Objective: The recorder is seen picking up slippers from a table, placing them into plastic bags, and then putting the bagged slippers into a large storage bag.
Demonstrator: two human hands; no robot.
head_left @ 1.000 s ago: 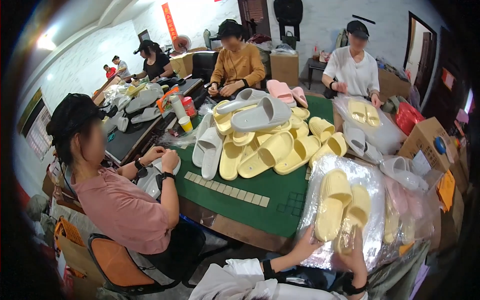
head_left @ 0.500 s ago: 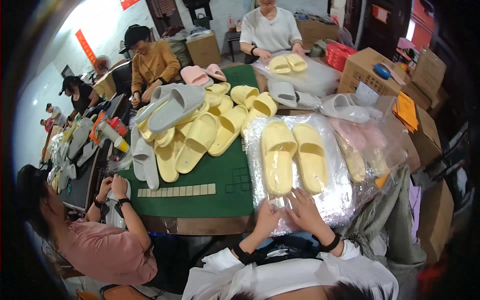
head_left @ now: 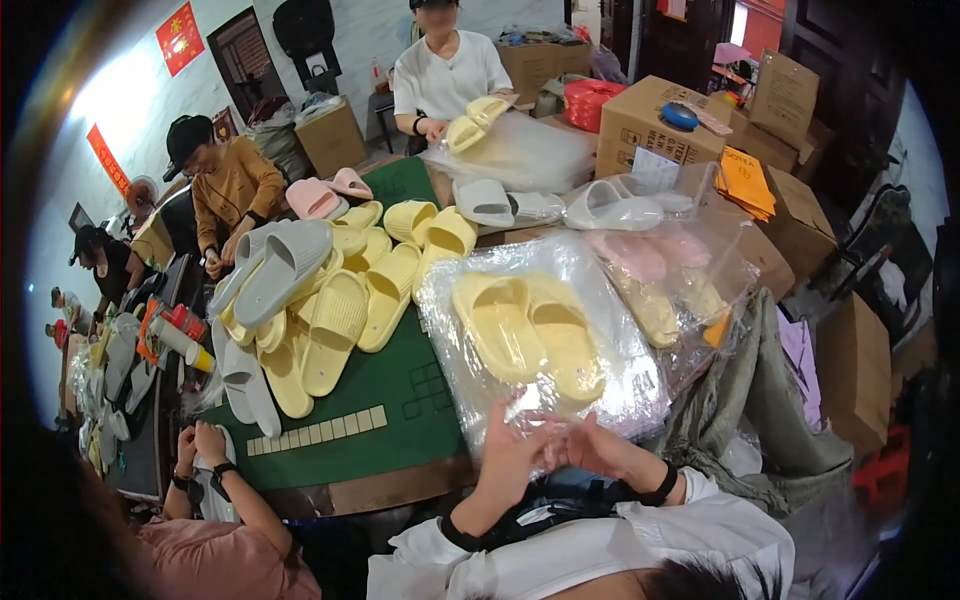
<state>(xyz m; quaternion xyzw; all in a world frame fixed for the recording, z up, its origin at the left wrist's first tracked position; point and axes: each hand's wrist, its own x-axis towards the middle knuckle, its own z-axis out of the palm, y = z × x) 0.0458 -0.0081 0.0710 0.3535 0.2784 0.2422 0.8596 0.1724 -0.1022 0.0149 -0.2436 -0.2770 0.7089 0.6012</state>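
Note:
A pair of yellow slippers lies side by side under shiny clear plastic, toes pointing away from me. They rest on a stack of clear plastic bags at the near table edge. My left hand is closed on the near end of the plastic bag around the slippers. Facing it, my right hand has its fingers curled on the same gathered plastic. Glare and the fingers hide exactly how the bag's mouth is folded.
Left of the bags is a heap of yellow and grey slippers on a green mat. Bagged pink and yellow slippers lie to the right, near a cardboard box. Across the table, a person holds yellow slippers; another person's arms are at left.
My hands have gone from lying spread by the heels to gripping the plastic. The slippers have shifted closer together and tilted. My view has turned right; the person opposite has lifted a yellow pair.

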